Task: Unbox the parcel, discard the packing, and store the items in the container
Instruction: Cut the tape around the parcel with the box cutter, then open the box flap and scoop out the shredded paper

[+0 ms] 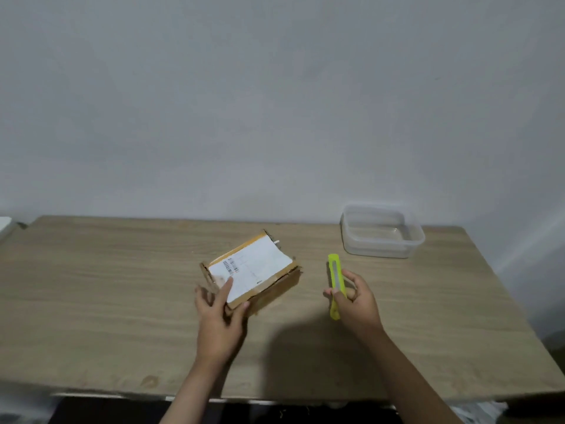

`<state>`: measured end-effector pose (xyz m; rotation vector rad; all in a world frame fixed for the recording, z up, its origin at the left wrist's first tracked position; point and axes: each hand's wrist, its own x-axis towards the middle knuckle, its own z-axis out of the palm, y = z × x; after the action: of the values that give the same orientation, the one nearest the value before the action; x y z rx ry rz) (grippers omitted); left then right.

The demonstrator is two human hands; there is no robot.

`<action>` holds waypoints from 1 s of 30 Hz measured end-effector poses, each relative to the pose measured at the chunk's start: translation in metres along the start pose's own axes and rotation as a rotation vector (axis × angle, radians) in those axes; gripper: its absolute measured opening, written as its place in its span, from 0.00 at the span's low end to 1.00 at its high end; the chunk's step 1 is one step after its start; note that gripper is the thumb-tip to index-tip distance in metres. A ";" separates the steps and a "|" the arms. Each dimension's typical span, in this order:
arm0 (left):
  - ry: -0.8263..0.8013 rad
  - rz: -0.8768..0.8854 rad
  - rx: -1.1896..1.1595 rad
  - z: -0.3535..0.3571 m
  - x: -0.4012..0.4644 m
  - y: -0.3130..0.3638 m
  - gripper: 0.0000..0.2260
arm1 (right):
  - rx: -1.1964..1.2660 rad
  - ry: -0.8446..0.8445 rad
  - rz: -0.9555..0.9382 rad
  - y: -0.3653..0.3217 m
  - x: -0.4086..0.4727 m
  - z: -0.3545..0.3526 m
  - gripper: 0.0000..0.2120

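Observation:
A small cardboard parcel with a white shipping label and brown tape lies in the middle of the wooden table. My left hand rests on the parcel's near left corner, with a finger laid on the label and the thumb at the front edge. To the right of the parcel, my right hand grips a yellow-green utility knife, held upright just above the table. A clear plastic container, with nothing visible inside, stands at the back right.
A pale wall rises right behind the table. The table's front edge runs along the bottom of the view and its right edge slants off past the container. A white object shows at the far left edge.

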<state>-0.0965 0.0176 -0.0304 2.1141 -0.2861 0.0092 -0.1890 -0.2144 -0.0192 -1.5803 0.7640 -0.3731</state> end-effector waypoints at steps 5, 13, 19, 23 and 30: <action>0.142 0.099 0.018 -0.003 0.012 -0.018 0.20 | -0.175 0.143 -0.047 0.000 0.052 0.014 0.13; 0.124 0.105 0.031 0.000 0.018 -0.037 0.20 | -0.529 0.147 -0.168 -0.011 0.107 0.034 0.14; 0.125 0.103 0.031 0.000 0.020 -0.041 0.21 | -0.790 0.067 -0.175 -0.014 0.116 0.047 0.19; 0.123 0.119 0.024 0.000 0.021 -0.041 0.21 | -0.860 0.028 -0.158 -0.013 0.109 0.050 0.20; 0.133 0.108 0.000 0.000 0.023 -0.040 0.22 | -0.466 -0.026 -0.413 -0.027 0.045 0.058 0.15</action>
<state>-0.0659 0.0332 -0.0610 2.0847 -0.3200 0.2124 -0.1119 -0.2004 -0.0115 -2.1885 0.5199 -0.4949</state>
